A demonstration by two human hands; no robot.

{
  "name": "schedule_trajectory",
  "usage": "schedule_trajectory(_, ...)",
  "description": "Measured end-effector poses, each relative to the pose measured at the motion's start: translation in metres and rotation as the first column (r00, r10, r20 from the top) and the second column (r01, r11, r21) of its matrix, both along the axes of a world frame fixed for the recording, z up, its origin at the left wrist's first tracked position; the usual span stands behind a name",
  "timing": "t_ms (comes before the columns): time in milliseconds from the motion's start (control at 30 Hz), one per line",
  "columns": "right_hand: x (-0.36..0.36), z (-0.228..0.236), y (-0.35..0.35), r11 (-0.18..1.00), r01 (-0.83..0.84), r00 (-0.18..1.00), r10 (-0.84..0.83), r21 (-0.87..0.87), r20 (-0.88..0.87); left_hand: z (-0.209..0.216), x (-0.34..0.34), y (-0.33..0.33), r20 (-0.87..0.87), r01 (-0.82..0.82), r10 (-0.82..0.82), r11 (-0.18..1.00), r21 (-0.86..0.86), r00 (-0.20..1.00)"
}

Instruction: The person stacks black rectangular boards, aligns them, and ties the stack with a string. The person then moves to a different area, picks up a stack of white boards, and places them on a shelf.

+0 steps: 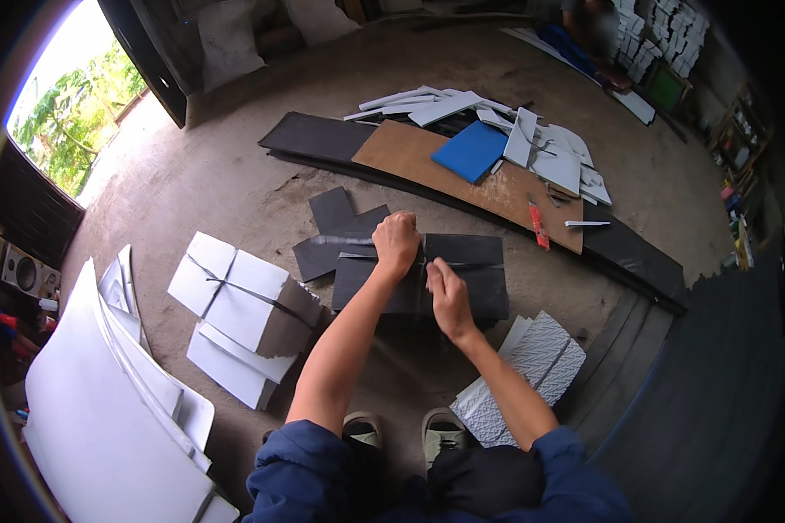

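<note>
Black bundle (484, 292): directly beneath both hands, long axis running left–right across the body. Strap (356, 256) crosses itself between the hands. Left hand (395, 245) closed in a fist, appears to grip the strap; sits over the bundle's far edge. Right hand (450, 298) lies nearer the body, fingers curled in beside the crossing; cannot tell whether it pinches anything. White bundle (249, 292) left of both hands.

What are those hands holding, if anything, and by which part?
The left hand and right hand appear closed on the thin strap across the black bundle, near the bundle's middle; fingers hide exactly which part.
</note>
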State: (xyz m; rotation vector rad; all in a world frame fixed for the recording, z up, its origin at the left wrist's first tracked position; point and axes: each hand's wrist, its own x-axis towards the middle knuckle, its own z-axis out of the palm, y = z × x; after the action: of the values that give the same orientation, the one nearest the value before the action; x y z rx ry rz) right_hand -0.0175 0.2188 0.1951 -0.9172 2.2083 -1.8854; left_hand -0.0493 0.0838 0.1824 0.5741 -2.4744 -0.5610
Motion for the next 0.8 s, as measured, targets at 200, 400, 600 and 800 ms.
schedule_trajectory(200,0.019,0.0,0.028,0.997,-0.019,0.995,0.013,0.07,0.095,-0.012,-0.012,0.0,0.04,0.022,-0.022,1.0,-0.003,0.999)
schedule_trajectory(400,0.023,-0.01,0.03,1.0,0.02,0.998,-0.022,0.023,0.053,-0.01,-0.015,-0.001,0.106,0.032,-0.03,0.999,-0.018,0.994)
schedule_trajectory(600,0.033,-0.013,0.031,0.998,-0.025,0.998,0.029,0.064,-0.063,0.001,-0.001,-0.012,0.168,0.11,-0.115,0.993,0.042,0.979)
schedule_trajectory(800,0.032,0.004,0.047,0.978,-0.199,0.971,0.189,0.057,0.143,0.041,0.036,-0.008,0.129,0.367,-0.478,0.796,0.482,0.869)
